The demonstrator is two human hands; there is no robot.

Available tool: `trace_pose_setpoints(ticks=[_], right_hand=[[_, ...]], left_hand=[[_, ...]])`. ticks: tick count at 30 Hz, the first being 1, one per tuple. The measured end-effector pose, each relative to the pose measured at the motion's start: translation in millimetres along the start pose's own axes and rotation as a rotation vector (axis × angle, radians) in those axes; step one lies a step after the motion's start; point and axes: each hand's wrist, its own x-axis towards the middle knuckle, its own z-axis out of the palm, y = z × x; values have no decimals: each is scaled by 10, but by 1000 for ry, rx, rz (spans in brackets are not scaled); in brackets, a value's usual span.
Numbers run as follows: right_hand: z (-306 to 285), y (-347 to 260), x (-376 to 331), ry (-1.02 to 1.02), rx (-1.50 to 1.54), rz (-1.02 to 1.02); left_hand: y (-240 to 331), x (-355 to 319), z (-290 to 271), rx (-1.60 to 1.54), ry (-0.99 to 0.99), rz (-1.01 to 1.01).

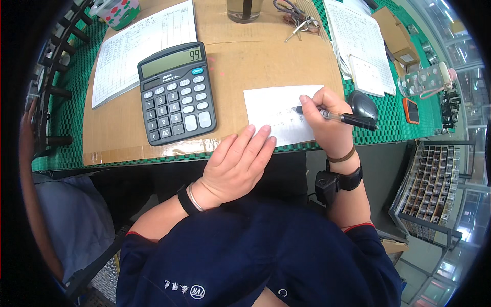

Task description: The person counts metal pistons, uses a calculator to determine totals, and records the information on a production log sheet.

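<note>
In my right hand (pixel 327 120) is a black pen (pixel 358 121), its tip over a small white sheet of paper (pixel 279 105) that bears some handwriting. My left hand (pixel 240 163) lies flat with fingers stretched out, fingertips on the lower left corner of that sheet. Left of the sheet, a black calculator (pixel 176 94) lies on brown cardboard (pixel 230 66), its display lit with digits. One corner of the calculator overlaps a stack of printed forms (pixel 148 46).
A black computer mouse (pixel 363 107) sits just right of my right hand. Farther right are papers (pixel 360 46), an orange-edged phone (pixel 410 110) and a clear bottle (pixel 424 82). Keys (pixel 302 23) and a cup (pixel 244 10) stand at the back. A person's arm (pixel 38 204) shows far left.
</note>
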Motion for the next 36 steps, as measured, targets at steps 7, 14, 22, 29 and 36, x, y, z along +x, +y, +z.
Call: trace_pose_setpoints(ticks=[7,14,22,29,36], right_hand=[[4,33,-3,21,-17,-5],[-28,77,0,15,72,67],[-177,67,-67,200,506,238],[-1238,148,321,226,-104,208],[-1635,1089,845,-83,-565,138]], left_hand=[[-13,-5,6,4,3,3],[-15,-7,-5,-5,-11,1],[6,31,-87,-60,-86,3],[3,154,-292,-83,-266,-30],[65,215,-265,-115,-233,-49]])
